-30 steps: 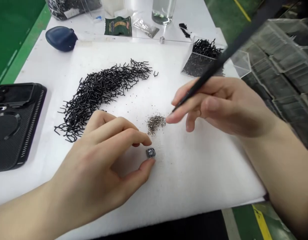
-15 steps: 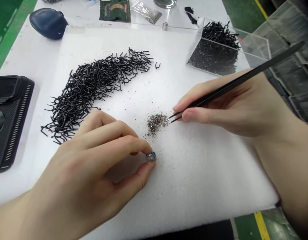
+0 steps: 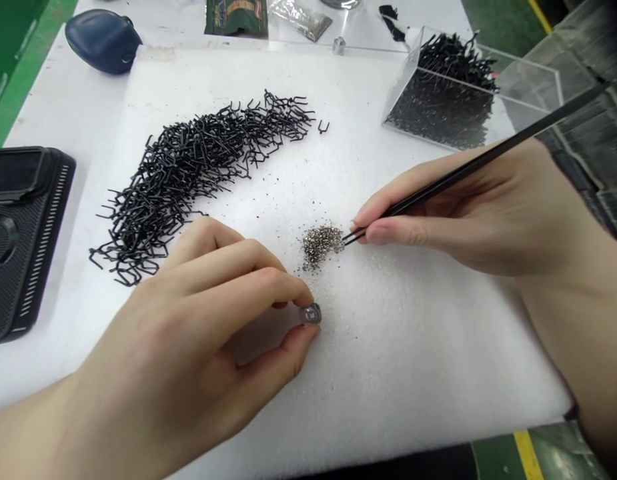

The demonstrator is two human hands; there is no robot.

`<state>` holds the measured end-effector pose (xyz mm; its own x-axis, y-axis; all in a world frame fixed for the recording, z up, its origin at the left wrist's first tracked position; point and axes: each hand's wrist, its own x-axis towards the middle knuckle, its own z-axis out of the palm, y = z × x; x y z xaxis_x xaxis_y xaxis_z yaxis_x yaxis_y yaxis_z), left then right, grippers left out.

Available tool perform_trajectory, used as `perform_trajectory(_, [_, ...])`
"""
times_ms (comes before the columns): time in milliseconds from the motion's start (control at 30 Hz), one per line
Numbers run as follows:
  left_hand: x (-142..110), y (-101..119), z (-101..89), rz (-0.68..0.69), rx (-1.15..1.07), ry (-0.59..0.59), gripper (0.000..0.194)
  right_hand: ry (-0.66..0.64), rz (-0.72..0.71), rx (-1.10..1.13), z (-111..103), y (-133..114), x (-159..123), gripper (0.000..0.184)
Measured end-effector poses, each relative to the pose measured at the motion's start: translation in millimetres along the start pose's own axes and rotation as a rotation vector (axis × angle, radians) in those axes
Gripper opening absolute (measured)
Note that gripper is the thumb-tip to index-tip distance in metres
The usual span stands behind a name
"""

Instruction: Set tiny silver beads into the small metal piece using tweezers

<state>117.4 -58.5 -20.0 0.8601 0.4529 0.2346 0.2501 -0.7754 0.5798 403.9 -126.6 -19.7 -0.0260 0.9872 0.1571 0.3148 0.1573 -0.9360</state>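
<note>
Between the thumb and index finger of my left hand is a small, clear-grey block, pinched just above the white foam sheet. My right hand grips a pair of black tweezers like a pen. The tweezer tips point left and sit at the right edge of a little heap of tiny shiny metallic grains; whether they hold a grain is too small to tell. Behind my left hand spreads a long curved pile of bent black pins.
A clear plastic box of black pieces stands at the back right. Along the back lie a dark blue rounded object, a green packet and a clear bag. A black case lies at the left edge.
The whole view has shifted slightly, so things sit a little further right. The two tweezer tips look closer together and nearer the grains. My left hand still pinches the block.
</note>
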Motion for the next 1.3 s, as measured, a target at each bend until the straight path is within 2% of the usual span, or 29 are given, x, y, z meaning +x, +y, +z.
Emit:
perform_trajectory(267, [0, -2, 1.2, -0.012, -0.008, -0.008, 0.010, -0.001, -0.012, -0.027, -2, 3, 0, 0.009])
perform_trajectory(667, [0, -1, 1.6, -0.019, -0.025, -0.010, 0.010, 0.006, 0.012, -0.013, -2, 1, 1, 0.016])
perform_trajectory(1100, [-1, -1, 3.0, -0.003, -0.066, 0.017, 0.010, 0.030, 0.038, -0.020, -5, 4, 0, 0.011])
perform_trajectory(1233, [4, 2, 1.4, 0.017, -0.086, 0.040, 0.012, 0.078, 0.045, 0.012, 0, -1, -4, 0.014])
perform_trajectory(1300, [6, 4, -0.1, 0.014, -0.089, 0.029, 0.012, 0.063, 0.030, 0.067, 3, -7, -9, 0.020])
